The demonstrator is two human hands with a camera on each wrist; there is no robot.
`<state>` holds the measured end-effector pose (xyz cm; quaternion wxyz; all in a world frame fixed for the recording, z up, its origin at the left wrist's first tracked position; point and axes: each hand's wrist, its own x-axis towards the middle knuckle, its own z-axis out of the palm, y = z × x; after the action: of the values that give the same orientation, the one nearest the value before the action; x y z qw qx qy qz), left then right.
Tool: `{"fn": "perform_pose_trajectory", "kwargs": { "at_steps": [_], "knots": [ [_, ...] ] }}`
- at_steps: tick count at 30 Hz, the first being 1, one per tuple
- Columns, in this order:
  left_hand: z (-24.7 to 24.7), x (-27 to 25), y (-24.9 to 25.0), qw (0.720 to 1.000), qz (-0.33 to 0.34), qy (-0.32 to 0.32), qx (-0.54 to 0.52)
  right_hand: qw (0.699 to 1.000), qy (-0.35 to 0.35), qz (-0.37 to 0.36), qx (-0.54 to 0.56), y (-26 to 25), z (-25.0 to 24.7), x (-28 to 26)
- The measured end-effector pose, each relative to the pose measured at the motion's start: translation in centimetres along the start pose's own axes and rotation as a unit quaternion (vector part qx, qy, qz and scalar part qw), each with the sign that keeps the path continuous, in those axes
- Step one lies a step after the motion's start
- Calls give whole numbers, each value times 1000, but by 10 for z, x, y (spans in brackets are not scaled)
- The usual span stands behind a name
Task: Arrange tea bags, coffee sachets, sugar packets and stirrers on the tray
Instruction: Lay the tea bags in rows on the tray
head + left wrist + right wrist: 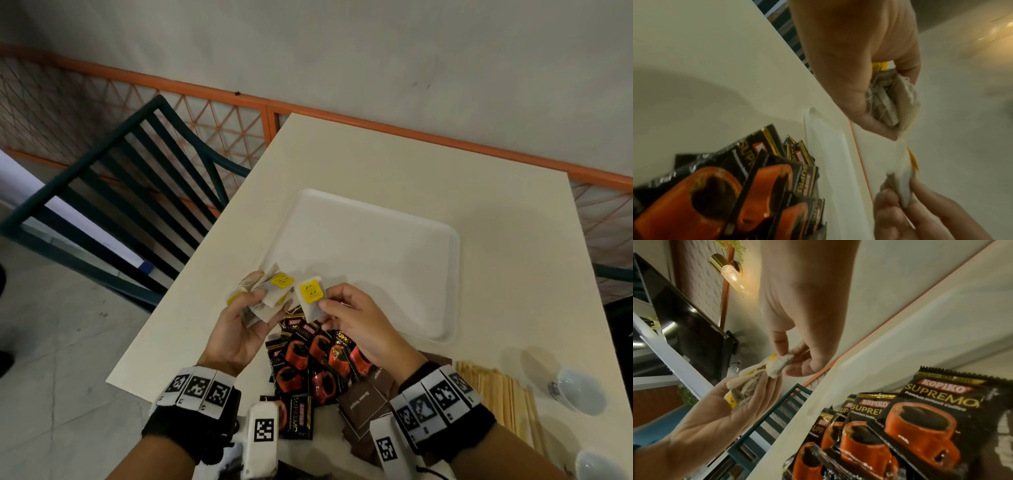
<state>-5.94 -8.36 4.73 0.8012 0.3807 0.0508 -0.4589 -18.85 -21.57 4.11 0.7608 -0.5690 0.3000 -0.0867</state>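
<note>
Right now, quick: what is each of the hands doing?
Left hand: closed round a bunch of tea bags.
Right hand: pinching a single tea bag above the coffee sachets.

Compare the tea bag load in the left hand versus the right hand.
The left hand grips a fanned bunch of white paper tea bags with yellow tags; the right hand pinches a single white paper tea bag with a yellow tag. The bunch looks crumpled, the single one flat. Both are held above the cream table, none on the white tray.
</note>
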Motion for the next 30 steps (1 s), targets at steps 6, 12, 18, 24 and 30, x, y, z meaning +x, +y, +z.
{"fn": "perform_pose_trajectory", "kwargs": {
  "at_steps": [6,12,18,24,30],
  "knots": [
    [-13,23,24,1000,1,13,-13,991,-6,14,131,-11,-4,26],
    [-28,58,56,999,-1,37,3,979,8,33,203,-27,0,78],
    [-31,92,77,999,-10,38,-5,988,145,54,1,-33,-1,148],
    [-34,120,86,999,-23,37,13,969,234,72,-17,-41,-9,222],
    [-45,133,82,998,-30,38,38,965,244,85,-47,-40,-15,262]
  ]
}}
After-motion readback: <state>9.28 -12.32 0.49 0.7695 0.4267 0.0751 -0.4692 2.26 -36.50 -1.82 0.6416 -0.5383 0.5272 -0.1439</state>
